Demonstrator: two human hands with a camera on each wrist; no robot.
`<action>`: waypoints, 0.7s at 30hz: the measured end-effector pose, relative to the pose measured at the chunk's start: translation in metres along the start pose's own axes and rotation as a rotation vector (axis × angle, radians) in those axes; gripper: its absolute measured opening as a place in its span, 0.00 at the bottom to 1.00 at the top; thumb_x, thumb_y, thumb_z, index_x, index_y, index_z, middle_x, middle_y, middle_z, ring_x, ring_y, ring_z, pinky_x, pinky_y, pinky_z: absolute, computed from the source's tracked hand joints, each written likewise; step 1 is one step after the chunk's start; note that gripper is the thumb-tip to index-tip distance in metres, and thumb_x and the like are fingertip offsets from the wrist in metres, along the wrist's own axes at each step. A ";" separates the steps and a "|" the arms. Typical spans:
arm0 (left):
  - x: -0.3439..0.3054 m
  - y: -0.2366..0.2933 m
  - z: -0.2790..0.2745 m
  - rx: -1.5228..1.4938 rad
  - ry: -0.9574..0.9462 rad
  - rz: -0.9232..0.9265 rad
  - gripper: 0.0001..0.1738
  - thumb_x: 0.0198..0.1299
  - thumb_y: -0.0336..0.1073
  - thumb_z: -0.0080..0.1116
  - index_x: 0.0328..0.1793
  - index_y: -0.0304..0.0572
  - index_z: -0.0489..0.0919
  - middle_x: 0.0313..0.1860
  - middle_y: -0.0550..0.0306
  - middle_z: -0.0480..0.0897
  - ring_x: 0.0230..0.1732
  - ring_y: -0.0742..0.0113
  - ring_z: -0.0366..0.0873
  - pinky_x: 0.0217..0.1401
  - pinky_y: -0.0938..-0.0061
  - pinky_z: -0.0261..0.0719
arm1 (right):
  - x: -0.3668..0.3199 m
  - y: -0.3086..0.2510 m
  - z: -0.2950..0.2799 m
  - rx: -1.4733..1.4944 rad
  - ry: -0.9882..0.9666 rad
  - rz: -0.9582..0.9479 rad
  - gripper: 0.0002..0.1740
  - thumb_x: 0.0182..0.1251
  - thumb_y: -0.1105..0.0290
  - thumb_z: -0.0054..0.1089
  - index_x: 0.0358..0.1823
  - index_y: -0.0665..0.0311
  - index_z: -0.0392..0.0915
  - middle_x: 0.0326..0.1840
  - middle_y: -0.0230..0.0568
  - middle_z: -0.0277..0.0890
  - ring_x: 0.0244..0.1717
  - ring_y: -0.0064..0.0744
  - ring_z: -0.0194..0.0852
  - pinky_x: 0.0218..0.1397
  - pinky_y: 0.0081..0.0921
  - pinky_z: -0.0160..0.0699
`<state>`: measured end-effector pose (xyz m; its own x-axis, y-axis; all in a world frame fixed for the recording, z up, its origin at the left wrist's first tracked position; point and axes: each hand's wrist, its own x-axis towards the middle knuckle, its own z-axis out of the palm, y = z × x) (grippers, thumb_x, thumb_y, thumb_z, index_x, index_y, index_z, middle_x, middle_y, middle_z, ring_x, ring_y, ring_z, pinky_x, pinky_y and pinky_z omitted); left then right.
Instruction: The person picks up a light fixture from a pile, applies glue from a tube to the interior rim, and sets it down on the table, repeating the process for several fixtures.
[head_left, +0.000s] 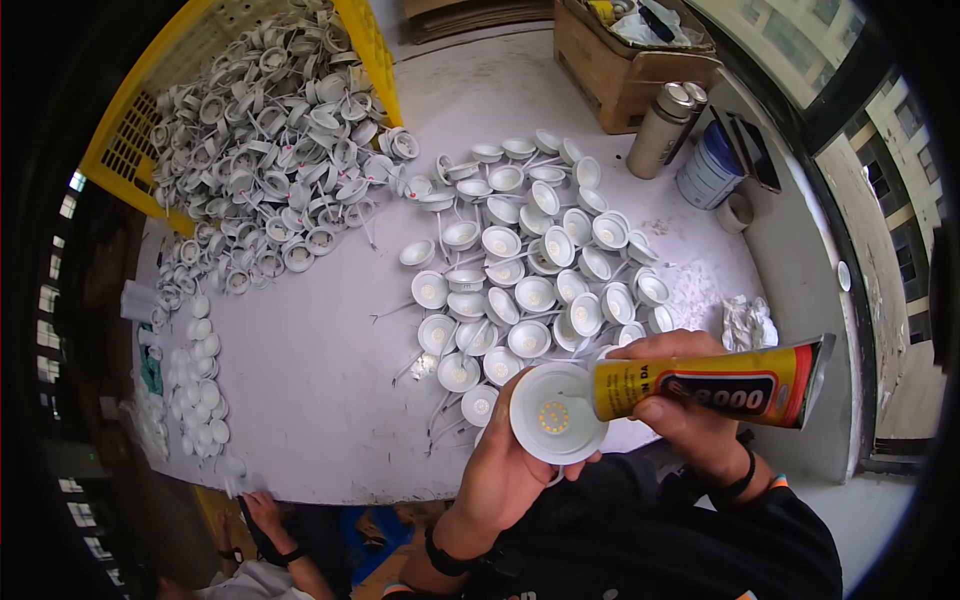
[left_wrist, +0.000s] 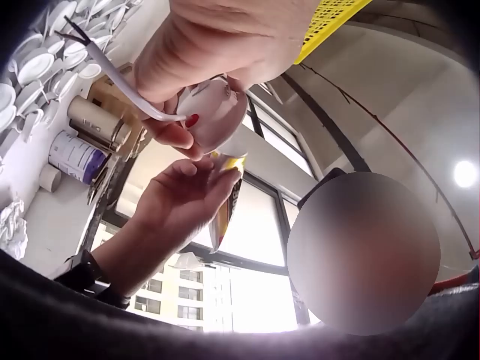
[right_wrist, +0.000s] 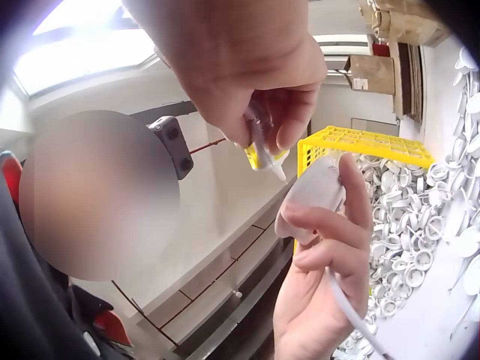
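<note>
My left hand (head_left: 492,482) holds a white round LED downlight (head_left: 590,440) by its edge and underside, its open face turned up. A ring of small yellow LEDs shows on the floor of the cup. From its back a white cable (left_wrist: 124,88) with bared dark wire ends hangs out, seen in the left wrist view. My right hand (head_left: 690,425) grips a yellow and black glue tube (head_left: 780,385), lying nearly level, with its front end at the downlight's rim. In the right wrist view the tube's pale nozzle (right_wrist: 278,172) points down close over the downlight.
Many white downlights (head_left: 530,294) with cables lie mid-table. A yellow crate (head_left: 375,60) spills a heap of white ring-shaped fittings (head_left: 270,150) at the back left. White round pieces (head_left: 200,400) line the left edge, near another person's hand (head_left: 262,512). Flasks (head_left: 660,130) and a tub (head_left: 712,168) stand right.
</note>
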<state>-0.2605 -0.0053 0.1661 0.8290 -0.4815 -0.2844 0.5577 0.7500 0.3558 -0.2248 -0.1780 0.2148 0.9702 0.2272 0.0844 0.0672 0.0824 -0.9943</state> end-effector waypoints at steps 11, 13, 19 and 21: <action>-0.008 0.000 0.004 -0.064 -0.025 -0.001 0.28 0.61 0.53 0.31 0.62 0.48 0.48 0.54 0.46 0.62 0.42 0.51 0.72 0.33 0.71 0.72 | 0.001 -0.011 0.010 -0.192 0.001 -0.001 0.19 0.47 0.66 0.62 0.40 0.67 0.71 0.39 0.41 0.71 0.39 0.28 0.70 0.42 0.23 0.68; -0.008 0.001 0.007 -0.039 -0.046 0.007 0.28 0.61 0.53 0.32 0.62 0.47 0.48 0.54 0.46 0.62 0.42 0.51 0.72 0.33 0.71 0.72 | 0.001 -0.012 0.010 -0.198 0.000 0.011 0.19 0.47 0.66 0.62 0.40 0.67 0.71 0.39 0.41 0.71 0.40 0.28 0.69 0.43 0.23 0.68; -0.008 0.001 0.009 -0.022 -0.066 0.015 0.28 0.61 0.52 0.32 0.62 0.46 0.47 0.54 0.45 0.62 0.42 0.51 0.72 0.33 0.72 0.73 | 0.001 -0.015 0.008 -0.218 0.000 0.044 0.19 0.46 0.67 0.61 0.41 0.66 0.72 0.39 0.41 0.71 0.40 0.28 0.69 0.44 0.23 0.68; -0.007 -0.001 0.008 -0.041 -0.069 0.013 0.27 0.61 0.52 0.31 0.62 0.46 0.47 0.53 0.45 0.62 0.42 0.51 0.72 0.33 0.72 0.73 | 0.000 -0.016 0.008 -0.182 0.016 0.090 0.19 0.46 0.67 0.61 0.41 0.66 0.72 0.40 0.41 0.71 0.40 0.28 0.69 0.44 0.23 0.68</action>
<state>-0.2667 -0.0063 0.1746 0.8376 -0.5012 -0.2173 0.5462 0.7734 0.3218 -0.2277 -0.1711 0.2312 0.9776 0.2105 -0.0045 0.0202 -0.1149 -0.9932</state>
